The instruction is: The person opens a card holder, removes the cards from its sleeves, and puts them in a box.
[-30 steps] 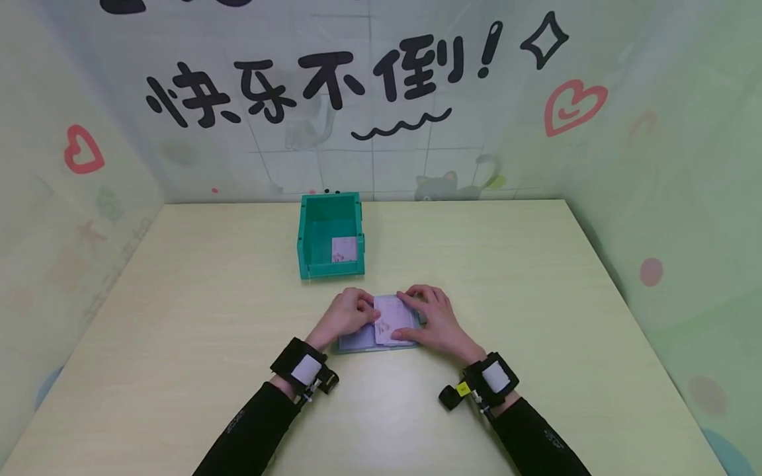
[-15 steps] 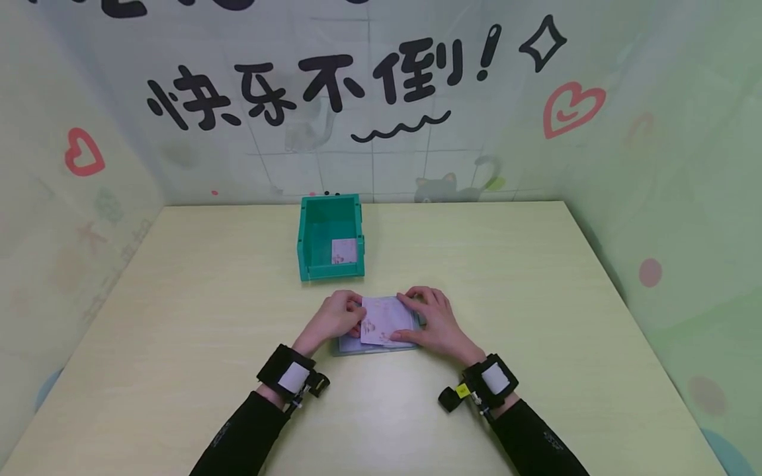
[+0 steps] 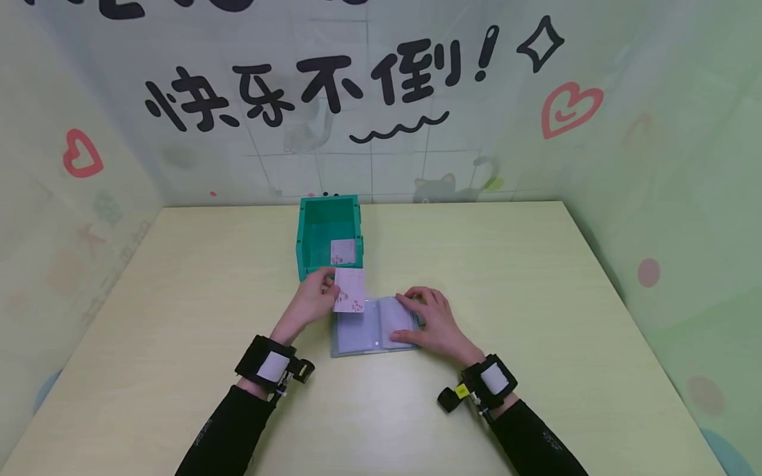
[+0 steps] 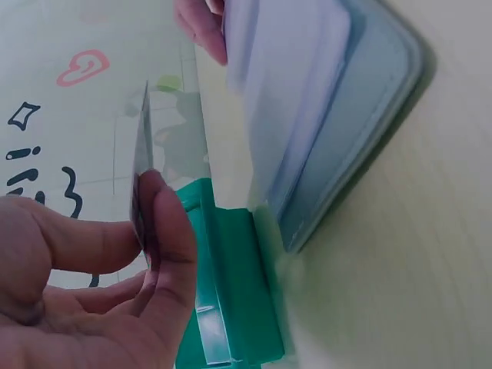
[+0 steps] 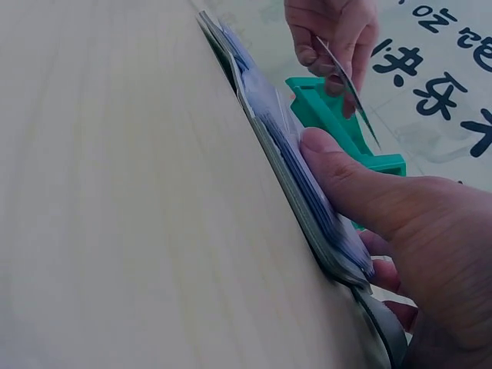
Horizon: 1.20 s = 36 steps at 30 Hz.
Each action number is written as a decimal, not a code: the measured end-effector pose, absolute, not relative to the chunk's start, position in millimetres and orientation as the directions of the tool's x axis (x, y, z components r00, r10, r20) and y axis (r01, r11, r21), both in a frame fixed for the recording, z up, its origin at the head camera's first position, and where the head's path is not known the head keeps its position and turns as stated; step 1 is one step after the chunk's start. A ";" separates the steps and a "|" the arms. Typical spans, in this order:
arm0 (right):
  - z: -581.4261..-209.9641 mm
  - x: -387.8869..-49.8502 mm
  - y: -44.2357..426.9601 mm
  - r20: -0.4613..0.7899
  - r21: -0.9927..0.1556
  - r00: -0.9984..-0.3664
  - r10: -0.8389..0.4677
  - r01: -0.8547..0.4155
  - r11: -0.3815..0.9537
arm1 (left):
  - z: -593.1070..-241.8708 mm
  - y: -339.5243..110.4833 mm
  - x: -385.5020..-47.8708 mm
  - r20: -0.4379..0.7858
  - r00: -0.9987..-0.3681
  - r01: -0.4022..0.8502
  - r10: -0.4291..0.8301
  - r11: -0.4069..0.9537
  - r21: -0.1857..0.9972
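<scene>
My left hand (image 3: 311, 297) pinches a pinkish-purple card (image 3: 350, 289) with a small flower print, between thumb and fingers. In the left wrist view the card (image 4: 141, 173) is seen nearly edge-on. It is held above the table, at the near edge of the green bin (image 3: 327, 219). Below it a card holder (image 3: 357, 334) with clear sleeves and a grey-blue cover lies open on the table. My right hand (image 3: 442, 324) holds the holder's right side, thumb (image 5: 330, 157) on the stacked sleeves and fingers at the far edge, partly hidden.
Another pinkish card (image 3: 343, 251) lies in the bin's near right corner. The pale wooden table (image 3: 196, 297) extends to both sides. A printed backdrop (image 3: 369, 158) stands behind and along the sides.
My left hand has drawn the card leftward off the holder's right sleeves and raised it toward the bin, uncovering both pages. The right hand has stayed in place.
</scene>
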State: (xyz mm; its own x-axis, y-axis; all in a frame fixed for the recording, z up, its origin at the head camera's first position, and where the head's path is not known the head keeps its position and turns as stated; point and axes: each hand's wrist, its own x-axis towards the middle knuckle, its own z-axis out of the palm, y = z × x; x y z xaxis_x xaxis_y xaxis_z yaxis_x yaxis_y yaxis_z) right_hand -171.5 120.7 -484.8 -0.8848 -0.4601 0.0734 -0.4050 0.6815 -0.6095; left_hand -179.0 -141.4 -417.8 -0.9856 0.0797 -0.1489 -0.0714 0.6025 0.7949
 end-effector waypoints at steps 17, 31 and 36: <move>-483.5 -172.2 118.9 0.078 -0.613 -0.881 -0.467 -0.412 0.674 | -426.4 -144.1 -220.3 0.230 -0.947 0.060 -0.224 0.580 0.812; -483.8 -171.9 119.6 0.089 -0.611 -0.881 -0.464 -0.416 0.673 | -423.5 -132.6 -237.2 0.107 -0.990 0.013 -0.090 0.703 0.711; -485.1 -171.2 120.6 0.089 -0.608 -0.885 -0.457 -0.412 0.679 | -427.9 -126.4 -238.3 0.041 -0.999 0.003 -0.029 0.785 0.620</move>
State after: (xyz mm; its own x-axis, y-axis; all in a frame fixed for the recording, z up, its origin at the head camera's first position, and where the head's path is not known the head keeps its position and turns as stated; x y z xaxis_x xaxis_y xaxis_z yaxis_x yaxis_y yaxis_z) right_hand -171.2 120.6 -485.1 -0.8849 -0.4573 0.0888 -0.4117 0.6786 -0.6082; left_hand -238.3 -126.4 -427.9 -0.9987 -0.0288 0.0411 0.0029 0.7847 0.6198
